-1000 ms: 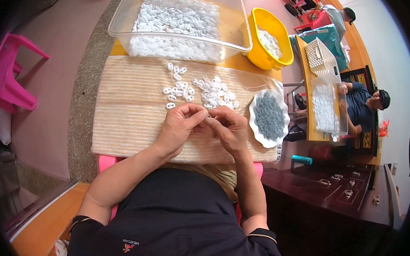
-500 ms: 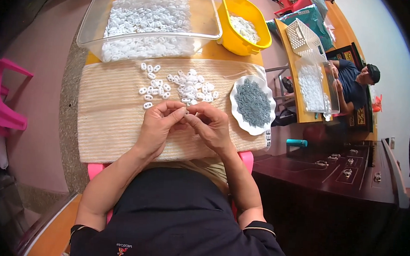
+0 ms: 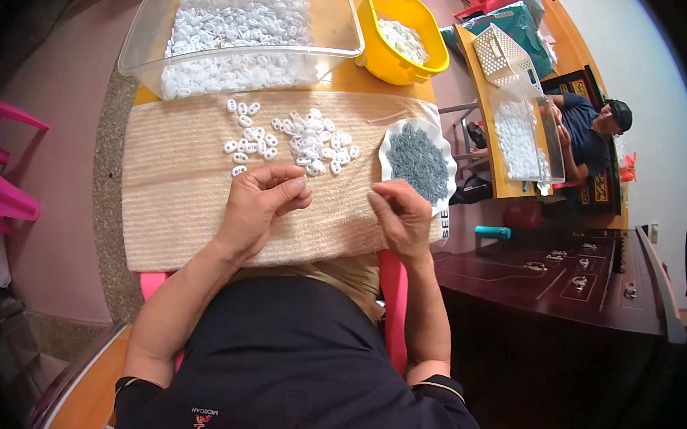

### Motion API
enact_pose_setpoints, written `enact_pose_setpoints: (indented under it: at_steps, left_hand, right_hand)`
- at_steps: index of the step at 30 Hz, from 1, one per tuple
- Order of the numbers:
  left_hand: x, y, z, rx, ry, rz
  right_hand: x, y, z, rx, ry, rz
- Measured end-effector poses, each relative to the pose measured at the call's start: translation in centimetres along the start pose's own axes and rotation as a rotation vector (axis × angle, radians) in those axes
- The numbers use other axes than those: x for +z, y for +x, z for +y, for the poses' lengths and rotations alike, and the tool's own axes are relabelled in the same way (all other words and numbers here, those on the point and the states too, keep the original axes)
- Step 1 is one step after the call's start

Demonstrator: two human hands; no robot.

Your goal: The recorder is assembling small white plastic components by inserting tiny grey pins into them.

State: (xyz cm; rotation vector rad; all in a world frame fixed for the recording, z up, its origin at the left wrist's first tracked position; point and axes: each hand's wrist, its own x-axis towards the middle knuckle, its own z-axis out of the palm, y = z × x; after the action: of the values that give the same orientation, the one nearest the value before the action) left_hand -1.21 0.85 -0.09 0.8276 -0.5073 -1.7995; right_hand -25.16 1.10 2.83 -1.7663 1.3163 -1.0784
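Hands apart over a striped towel (image 3: 175,204), the left hand (image 3: 251,209) nears loose white two-holed pieces (image 3: 308,143) and the right hand (image 3: 407,222) a dish (image 3: 385,156) of grey bits (image 3: 417,162), whether either grasps anything unclear, while a well-stocked clear bin (image 3: 339,51) suggests much remains.

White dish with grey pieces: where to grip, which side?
Probably the wavy rim, midway along both long sides, left hand from the left, right hand from the right: the oval dish holds many loose grey pieces, so balanced support should keep it level.
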Motion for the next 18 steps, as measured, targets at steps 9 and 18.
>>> enact_pose_setpoints:
  at_steps: [9, 18]
  left_hand:
    - [0.4, -0.2, 0.1, 0.04, 0.107, -0.072]
    - [0.5, -0.3, 0.0, -0.01, 0.121, -0.052]
  right_hand:
    - [-5.8, -1.8, 0.8, 0.083, -0.43, 0.052]
    - [-5.1, -1.7, 0.5, -0.009, -0.845, -0.048]
